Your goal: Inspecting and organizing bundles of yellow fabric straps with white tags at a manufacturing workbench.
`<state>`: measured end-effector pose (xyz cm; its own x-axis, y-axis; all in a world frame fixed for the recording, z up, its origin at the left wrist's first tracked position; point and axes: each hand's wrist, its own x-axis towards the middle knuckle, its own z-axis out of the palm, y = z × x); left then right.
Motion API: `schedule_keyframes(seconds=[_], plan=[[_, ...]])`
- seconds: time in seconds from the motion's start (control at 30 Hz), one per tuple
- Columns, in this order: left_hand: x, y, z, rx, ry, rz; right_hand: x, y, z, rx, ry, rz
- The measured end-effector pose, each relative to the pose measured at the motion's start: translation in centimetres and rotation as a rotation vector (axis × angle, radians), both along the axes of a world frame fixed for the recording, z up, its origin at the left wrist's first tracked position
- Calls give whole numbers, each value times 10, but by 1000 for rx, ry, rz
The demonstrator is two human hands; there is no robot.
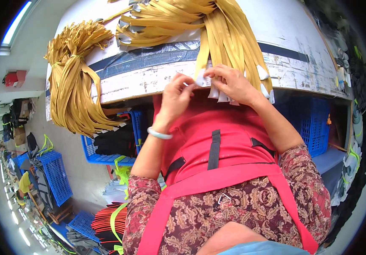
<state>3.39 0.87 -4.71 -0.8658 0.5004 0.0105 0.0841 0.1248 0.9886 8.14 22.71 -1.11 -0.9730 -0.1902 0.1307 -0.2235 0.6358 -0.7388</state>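
My left hand [175,95] and my right hand [230,83] meet at the near edge of a worn white table [149,78]. Together they pinch a small white tag [200,78] at the end of one yellow strap. A thick bundle of yellow straps [229,38] hangs over the table edge under my right hand, several strap ends carrying white tags [263,72]. A pale bracelet sits on my left wrist. I wear a red apron [217,140] over a patterned top.
A second tied bundle of yellow straps [70,80] droops off the table's left end. More straps with metal clips [149,23] lie on top. Blue plastic crates [106,146] with dark goods stand under the table, more crates [57,176] on the floor at left.
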Motion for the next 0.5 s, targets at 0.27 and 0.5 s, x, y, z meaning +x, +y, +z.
schedule_keyframes(seconds=[0.27, 0.5], plan=[[-32, -12, 51, -158, 456, -278, -29, -27, 20, -94, 101, 150], [-52, -6, 30, 31, 101, -293, -46, -9, 32, -248, -134, 207]])
